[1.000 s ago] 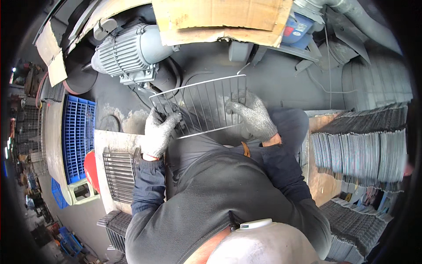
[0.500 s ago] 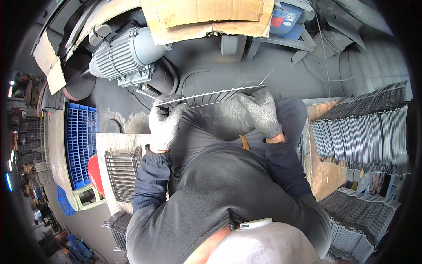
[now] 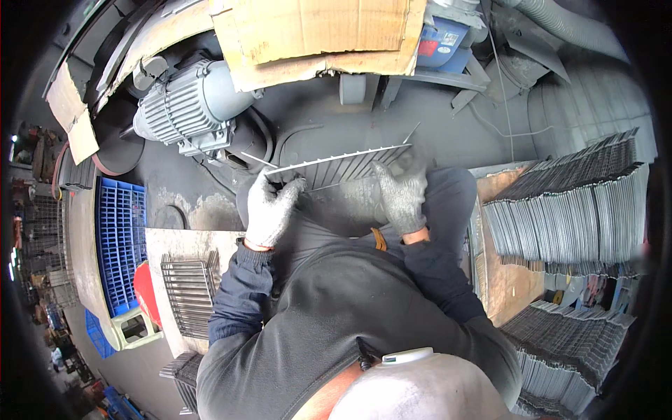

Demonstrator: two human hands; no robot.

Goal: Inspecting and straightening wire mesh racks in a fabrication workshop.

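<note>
Both my hands wear pale grey knit gloves and hold a wire rack (image 3: 341, 156) over my lap. The rack has a row of thin parallel bars along a longer edge wire, and a wire end sticks out past each side. My left hand (image 3: 271, 211) is closed on the rack's left end, thumb toward the bars. At the right end, my right hand (image 3: 402, 199) grips the rack, its outer fingers smeared by motion. Stacked racks like it (image 3: 187, 294) lie on a board to my left.
Tall stacks of wire racks (image 3: 567, 217) stand on a wooden board (image 3: 514, 287) to my right. Ahead are a grey electric motor (image 3: 182, 105) and cardboard (image 3: 315, 31). A blue plastic crate (image 3: 120, 241), a red object (image 3: 145, 294) and a pale green stool (image 3: 135, 330) sit at left.
The rack has tilted, so more of its bars show, and a wire end now stands out beyond my left hand. My right hand has shifted slightly inward. The whole view has moved a little.
</note>
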